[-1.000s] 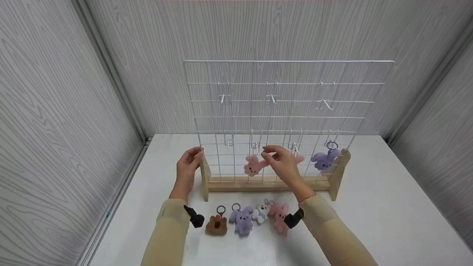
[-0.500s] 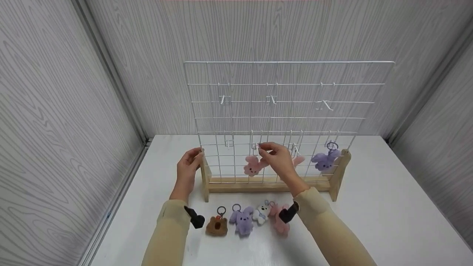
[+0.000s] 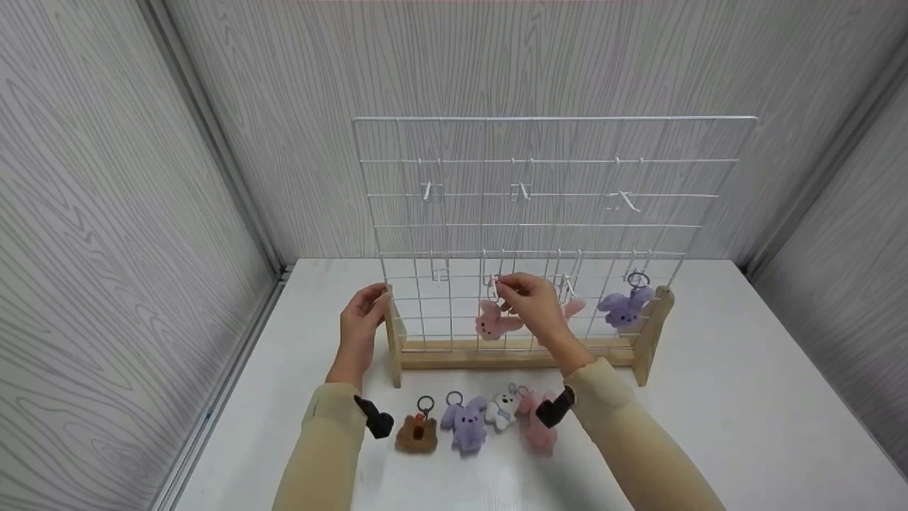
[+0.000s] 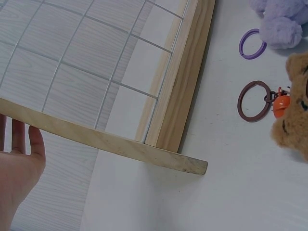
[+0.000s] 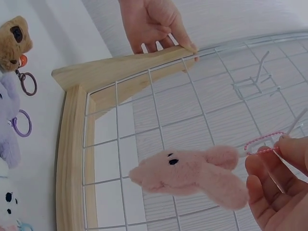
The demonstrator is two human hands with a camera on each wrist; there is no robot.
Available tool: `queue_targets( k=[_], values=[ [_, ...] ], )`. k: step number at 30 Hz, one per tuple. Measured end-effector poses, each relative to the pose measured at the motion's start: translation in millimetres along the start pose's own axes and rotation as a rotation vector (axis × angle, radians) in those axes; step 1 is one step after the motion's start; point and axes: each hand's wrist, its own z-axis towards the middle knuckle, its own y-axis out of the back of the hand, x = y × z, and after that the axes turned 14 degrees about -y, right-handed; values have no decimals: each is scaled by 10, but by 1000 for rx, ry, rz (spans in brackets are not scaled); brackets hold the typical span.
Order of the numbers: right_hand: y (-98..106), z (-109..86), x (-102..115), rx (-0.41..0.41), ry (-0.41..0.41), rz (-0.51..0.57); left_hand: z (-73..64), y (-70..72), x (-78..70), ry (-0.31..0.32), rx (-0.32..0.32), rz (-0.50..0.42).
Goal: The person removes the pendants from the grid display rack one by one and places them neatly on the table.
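Observation:
My left hand (image 3: 362, 319) grips the left wooden upright (image 4: 91, 134) of a white wire grid rack (image 3: 454, 226), thumb and fingers on either side of it. My right hand (image 3: 532, 301) pinches the pink-and-white cord loop (image 5: 262, 142) of a pink plush rabbit keychain (image 3: 491, 323). In the right wrist view the loop is stretched beside the end of a white hook (image 5: 296, 121), and the rabbit (image 5: 187, 175) dangles ears up in front of the grid. Partly behind my right hand hangs another pink plush (image 3: 573, 308). A purple rabbit keychain (image 3: 624, 308) hangs from the right-hand hook.
Before the rack's wooden base (image 3: 482, 360) lie a brown bear keychain (image 3: 416, 434), a purple rabbit keychain (image 3: 468, 426), a white plush keychain (image 3: 502, 410) and a pink plush (image 3: 540, 426). Bare hooks (image 3: 524, 190) line the upper grid. Walls stand behind and at both sides.
My right hand has moved slightly left and up, bringing the cord loop to the hook. The pink rabbit has since swung a little right. My left hand stays on the upright.

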Motion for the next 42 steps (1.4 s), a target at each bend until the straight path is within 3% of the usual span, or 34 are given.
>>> queue_targets(
  k=[16, 26, 33, 42],
  values=[
    [84, -155, 19, 63, 73, 12, 0, -11, 17, -25, -13, -44],
    [135, -326, 15, 98, 100, 33, -15, -3, 7, -19, 19, 18],
    [209, -424, -27, 89, 127, 10, 4, 7, 16, -9, 8, 15],
    [332, -591, -183, 88, 42, 5, -4, -13, -7, 4, -3, -3]
  ],
)
